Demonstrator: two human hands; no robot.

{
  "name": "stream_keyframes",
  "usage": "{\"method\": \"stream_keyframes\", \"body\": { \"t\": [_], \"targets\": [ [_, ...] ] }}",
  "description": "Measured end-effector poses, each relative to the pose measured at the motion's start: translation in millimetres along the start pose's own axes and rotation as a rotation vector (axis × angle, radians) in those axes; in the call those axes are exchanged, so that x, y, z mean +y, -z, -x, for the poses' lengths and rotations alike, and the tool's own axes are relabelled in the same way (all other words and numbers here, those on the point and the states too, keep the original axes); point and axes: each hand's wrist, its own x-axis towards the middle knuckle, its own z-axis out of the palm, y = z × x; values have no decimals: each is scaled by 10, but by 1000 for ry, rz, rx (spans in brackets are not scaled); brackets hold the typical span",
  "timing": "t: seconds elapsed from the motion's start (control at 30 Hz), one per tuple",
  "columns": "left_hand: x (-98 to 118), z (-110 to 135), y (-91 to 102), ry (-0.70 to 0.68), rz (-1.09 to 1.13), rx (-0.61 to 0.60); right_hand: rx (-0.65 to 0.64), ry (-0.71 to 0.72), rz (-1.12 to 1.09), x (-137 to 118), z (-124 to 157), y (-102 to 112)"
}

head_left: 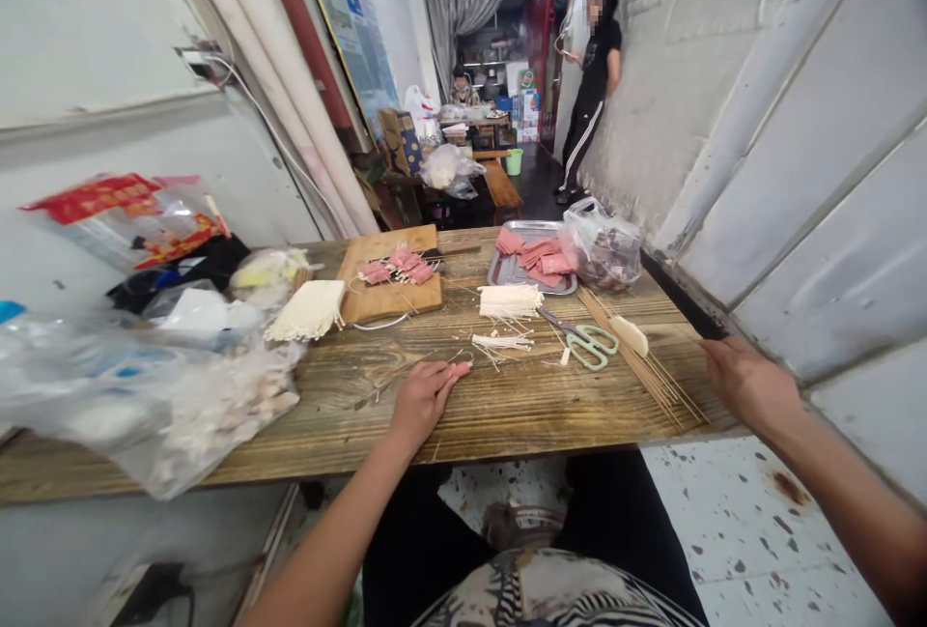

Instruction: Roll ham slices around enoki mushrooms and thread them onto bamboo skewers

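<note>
My left hand (424, 400) rests on the table with its fingers closed round a small roll of pink sliced meat (462, 369), thin enoki stems sticking out of it. Off to the right, my right hand (753, 385) is closed near the table's right edge; what its fingers hold, if anything, I cannot make out. Between the hands lie loose enoki mushrooms (499, 343), a thicker enoki bundle (511, 300), scissors with pale green handles (590, 345) and a spread of bamboo skewers (656, 381), a pale slice (630, 336) lying on them. Folded pink meat slices (540, 255) fill part of a metal tray (499, 277).
Finished-looking meat rolls (398, 267) sit on a wooden cutting board (391, 306), an enoki slab (308, 310) beside it. Plastic bags (145, 405) crowd the table's left; another bag (604, 245) stands by the tray. A person (594, 76) leans at the right wall; another sits far back.
</note>
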Motion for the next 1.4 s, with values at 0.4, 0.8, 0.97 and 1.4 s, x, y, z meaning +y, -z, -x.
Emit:
{"method": "stream_keyframes", "body": {
  "t": [0.4,0.8,0.97,1.4],
  "targets": [
    [19,5,-25,77,29,9,44,527,-563,-1645,864,-20],
    [2,10,-49,91,1,8,-20,527,-628,-1998,952,-150],
    [18,-3,-31,105,13,-28,-16,529,-617,-2016,979,-169],
    [11,7,-43,106,9,-12,-47,489,-655,-2072,980,-201]
  ]
}}
